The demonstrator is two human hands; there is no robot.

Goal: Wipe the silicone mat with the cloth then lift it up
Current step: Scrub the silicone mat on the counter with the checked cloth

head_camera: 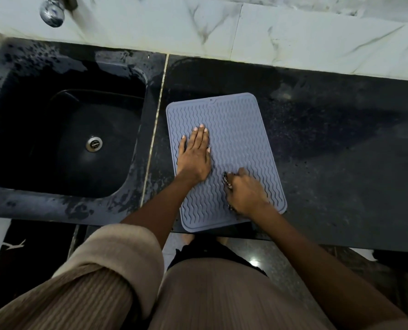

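Observation:
A grey-blue silicone mat (236,129) with wavy ridges lies flat on the black counter, its near edge at the counter's front. My left hand (194,156) rests flat on the mat's left half, fingers together and pointing away from me. My right hand (246,194) is closed over the mat's near right part. A dark cloth (228,181) shows only as a thin edge at the left of that fist; most of it is hidden under the hand.
A black sink (62,139) with a metal drain (94,143) lies left of the mat, beyond a pale seam. A chrome tap (53,10) hangs at the top left. Marble wall tiles (269,32) run behind the wet counter (341,151).

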